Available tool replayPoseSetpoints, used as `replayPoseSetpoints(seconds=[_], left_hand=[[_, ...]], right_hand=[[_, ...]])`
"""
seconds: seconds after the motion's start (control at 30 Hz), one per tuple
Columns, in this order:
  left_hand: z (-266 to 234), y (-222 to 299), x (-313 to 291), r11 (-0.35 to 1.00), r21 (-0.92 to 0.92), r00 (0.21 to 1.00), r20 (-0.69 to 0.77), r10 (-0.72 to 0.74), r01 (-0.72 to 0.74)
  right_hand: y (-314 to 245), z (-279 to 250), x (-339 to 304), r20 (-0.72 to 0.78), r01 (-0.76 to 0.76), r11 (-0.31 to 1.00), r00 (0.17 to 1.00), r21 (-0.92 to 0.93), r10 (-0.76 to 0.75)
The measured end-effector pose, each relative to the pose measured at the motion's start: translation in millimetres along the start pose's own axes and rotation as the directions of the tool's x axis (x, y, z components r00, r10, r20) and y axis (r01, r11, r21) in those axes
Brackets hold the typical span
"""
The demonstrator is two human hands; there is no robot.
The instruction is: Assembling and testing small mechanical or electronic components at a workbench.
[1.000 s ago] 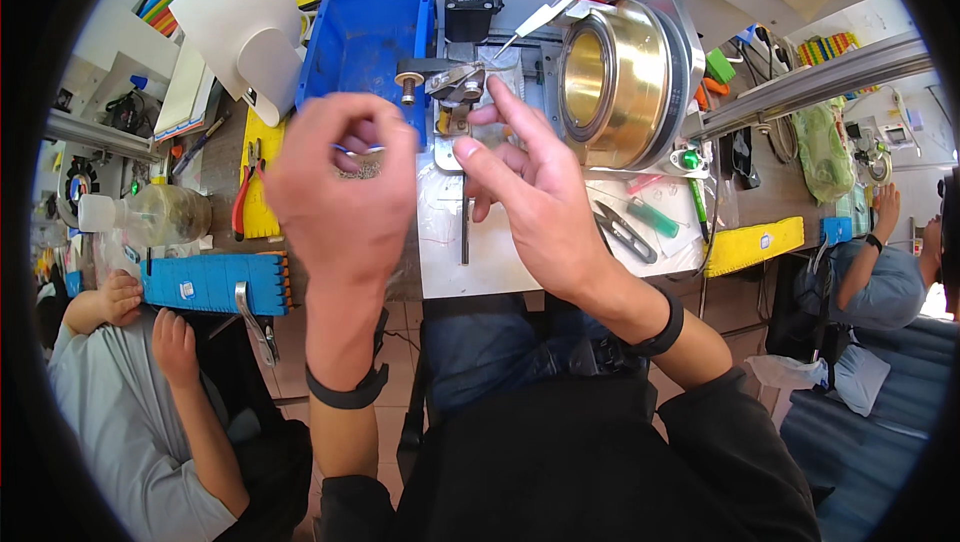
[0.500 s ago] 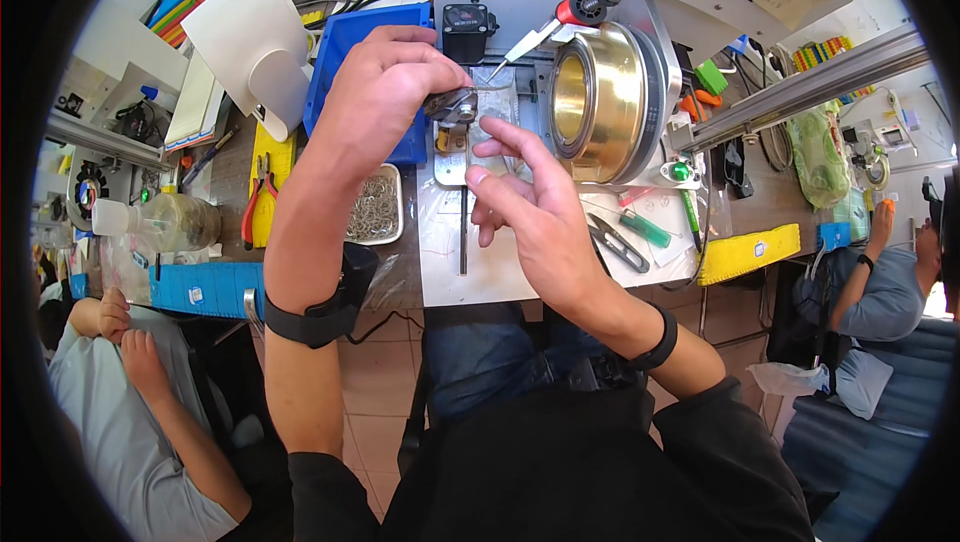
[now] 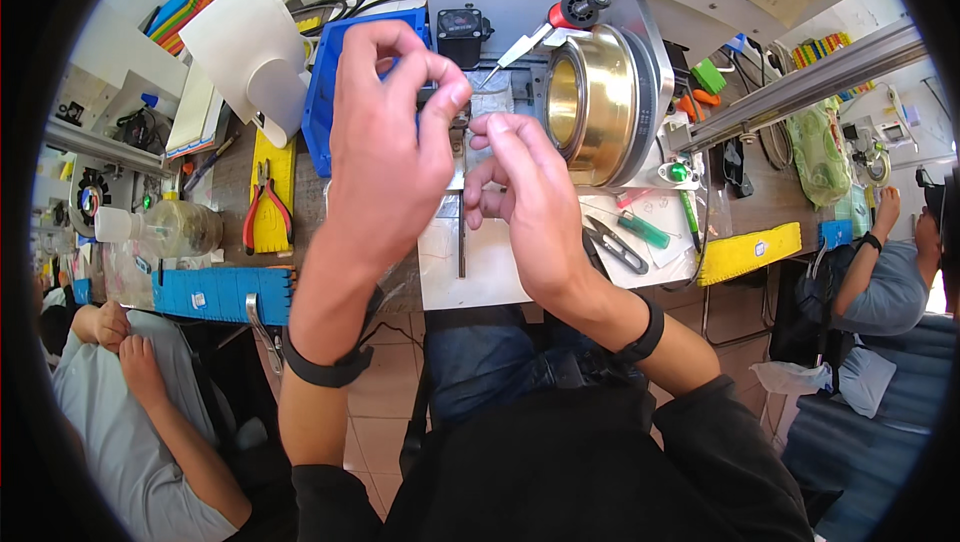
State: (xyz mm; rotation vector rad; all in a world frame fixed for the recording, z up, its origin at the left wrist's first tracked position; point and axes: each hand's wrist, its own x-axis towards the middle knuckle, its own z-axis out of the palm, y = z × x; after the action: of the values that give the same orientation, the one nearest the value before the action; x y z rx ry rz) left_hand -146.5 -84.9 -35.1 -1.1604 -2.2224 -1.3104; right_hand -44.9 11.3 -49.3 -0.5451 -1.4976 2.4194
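Observation:
My left hand [image 3: 390, 142] is raised over the bench, thumb and forefinger curled together in a pinch; whatever lies between them is too small to make out. Just to its right is my right hand [image 3: 535, 192], its thumb and forefinger also pressed together close to a small metal fixture [image 3: 462, 132], which the hands partly cover. Beyond them, a pointed tool with a white shaft and red collar [image 3: 535, 40] slants down toward the fixture. A large brass-coloured wheel [image 3: 598, 102] stands right of my fingers.
A blue bin [image 3: 325, 92] sits behind my left hand, near a small black box [image 3: 462, 37]. Red-handled pliers [image 3: 266, 210] lie on yellow foam. Thread snips [image 3: 615, 245] and a green-handled tool [image 3: 643, 232] are at the right. People sit on both sides.
My left hand has come back toward me, no longer at the dark metal piece by the fixture, and its forearm now covers the tray of small metal rings. My right fingers have closed together.

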Motion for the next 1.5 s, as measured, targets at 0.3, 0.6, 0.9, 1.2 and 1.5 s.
replayPoseSetpoints(seconds=[0.3,0.6,0.9,1.2,1.5], left_hand=[[11,3,-22,0.913,0.36,0.97,-0.067,0.232,-0.193],[-19,13,52,0.823,-0.525,0.968,0.223,-0.111,0.216],[-1,38,103,0.741,-0.456,0.676,0.737,0.003,0.493],[-14,39,84,0.789,-0.387,0.702,0.708,-0.076,0.476],[3,6,89,0.836,-0.435,0.721,0.689,0.07,0.334]], right_hand=[[0,9,13,-0.037,-0.005,0.972,0.999,0.234,0.014],[5,6,14,-0.042,-0.04,0.974,0.998,0.224,0.051],[8,-1,16,-0.056,-0.015,0.985,0.998,0.174,0.025],[22,-6,6,-0.09,-0.032,0.993,0.995,0.116,0.043],[27,-6,30,-0.05,-0.022,0.997,0.998,0.072,0.025]])
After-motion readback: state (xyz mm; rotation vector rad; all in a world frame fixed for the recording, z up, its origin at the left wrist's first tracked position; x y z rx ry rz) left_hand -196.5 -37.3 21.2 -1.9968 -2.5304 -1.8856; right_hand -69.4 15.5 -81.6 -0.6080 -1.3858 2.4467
